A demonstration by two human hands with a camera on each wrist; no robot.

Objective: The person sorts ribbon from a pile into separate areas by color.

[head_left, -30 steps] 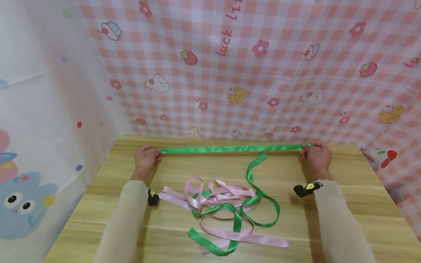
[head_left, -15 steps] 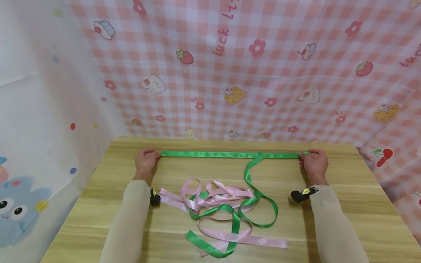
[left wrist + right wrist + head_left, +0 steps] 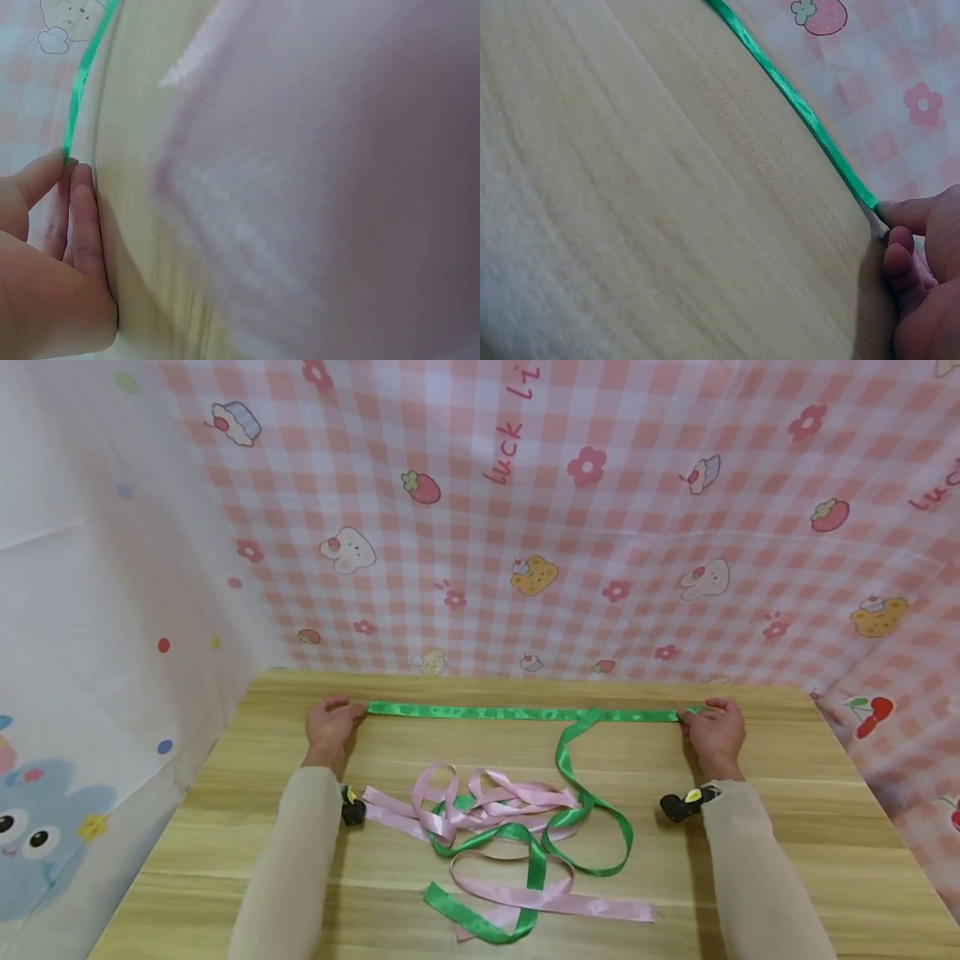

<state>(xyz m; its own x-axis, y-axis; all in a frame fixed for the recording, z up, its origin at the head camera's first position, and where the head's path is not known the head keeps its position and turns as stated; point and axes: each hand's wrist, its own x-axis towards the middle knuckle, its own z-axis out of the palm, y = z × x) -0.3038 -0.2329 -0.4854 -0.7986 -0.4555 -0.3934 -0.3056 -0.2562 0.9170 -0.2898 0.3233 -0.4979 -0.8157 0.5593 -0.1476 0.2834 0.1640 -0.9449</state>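
Observation:
A green satin ribbon [image 3: 480, 712] is stretched straight across the far part of the table. Its left end is pinched between thumb and fingers of my left hand [image 3: 330, 727]; the left wrist view shows the ribbon [image 3: 81, 82] running up from the thumb tip. At the other side my right hand [image 3: 716, 731] pinches the ribbon near its right end, and a short green tail shows beyond the fingers. In the right wrist view the ribbon [image 3: 802, 112] slants taut from the thumb and fingertips. Another green ribbon [image 3: 566, 760] lies loosely below, its upper end overlapping the stretched one.
Looped pink ribbons [image 3: 517, 802] lie tangled with the loose green one at mid-table. A pink ribbon end [image 3: 315, 195] fills much of the left wrist view, close and blurred. The wooden table [image 3: 810, 827] meets a checked pink cloth [image 3: 465, 527] along its back edge.
Both hands keep hold of the green ribbon. It has come slightly nearer me and now overlaps the upper end of the loose green ribbon. The head view has shifted slightly.

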